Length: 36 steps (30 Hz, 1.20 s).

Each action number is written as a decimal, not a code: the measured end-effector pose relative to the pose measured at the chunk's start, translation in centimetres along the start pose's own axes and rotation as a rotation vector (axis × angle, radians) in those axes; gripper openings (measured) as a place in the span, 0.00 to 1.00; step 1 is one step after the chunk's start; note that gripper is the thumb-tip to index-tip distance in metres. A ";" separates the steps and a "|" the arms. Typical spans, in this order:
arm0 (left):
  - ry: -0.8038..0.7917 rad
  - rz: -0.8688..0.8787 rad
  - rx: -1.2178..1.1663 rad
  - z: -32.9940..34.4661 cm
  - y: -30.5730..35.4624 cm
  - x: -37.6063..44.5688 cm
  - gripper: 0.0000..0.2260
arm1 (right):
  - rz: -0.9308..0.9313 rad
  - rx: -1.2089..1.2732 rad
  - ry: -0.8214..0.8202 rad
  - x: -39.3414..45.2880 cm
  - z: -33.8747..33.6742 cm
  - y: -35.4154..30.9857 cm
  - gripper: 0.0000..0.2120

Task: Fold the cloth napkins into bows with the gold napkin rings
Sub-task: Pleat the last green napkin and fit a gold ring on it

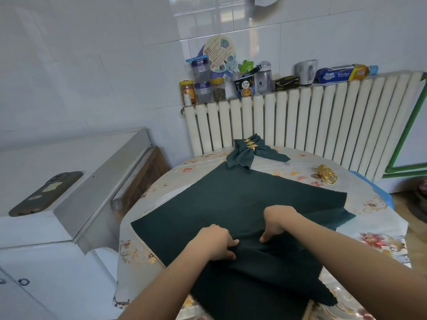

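A dark green cloth napkin [231, 204] lies spread on the round table, on top of more green napkins whose corners stick out at the right and near edge. My left hand [215, 242] and my right hand [277, 221] both pinch a raised fold of this napkin near its middle, fingers curled into the cloth. At the table's far side lie finished green napkin bows [245, 155] held by gold rings [250, 144]. A pile of loose gold napkin rings [327, 175] sits at the far right of the table.
The table wears a floral plastic cover [161, 190]. A white radiator [312, 116] stands behind it, its top crowded with jars, a cup and boxes. A white cabinet [69, 181] at the left carries a phone [46, 192].
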<state>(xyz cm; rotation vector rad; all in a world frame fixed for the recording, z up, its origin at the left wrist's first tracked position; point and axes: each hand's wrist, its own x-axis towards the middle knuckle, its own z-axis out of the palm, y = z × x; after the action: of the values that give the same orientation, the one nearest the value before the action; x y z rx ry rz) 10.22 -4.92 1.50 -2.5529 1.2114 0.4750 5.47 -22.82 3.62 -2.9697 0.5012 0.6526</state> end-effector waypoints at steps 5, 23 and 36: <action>0.044 -0.002 -0.003 0.3 0.1 -0.2 0.23 | -0.060 0.092 0.119 0.2 0.9 -1.9 0.09; 0.094 -0.035 -0.745 1.3 -2.4 -0.8 0.13 | -0.034 1.063 0.037 -2.2 3.9 -1.4 0.06; 0.096 -0.059 -0.924 1.6 -2.0 -0.9 0.18 | -0.180 1.181 -0.077 -3.4 6.7 -2.6 0.09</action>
<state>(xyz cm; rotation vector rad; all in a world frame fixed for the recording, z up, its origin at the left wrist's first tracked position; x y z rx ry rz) 11.00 -2.49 0.61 -3.3735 1.0953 1.1198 0.77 -18.49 -1.05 -1.8321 0.3955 0.2725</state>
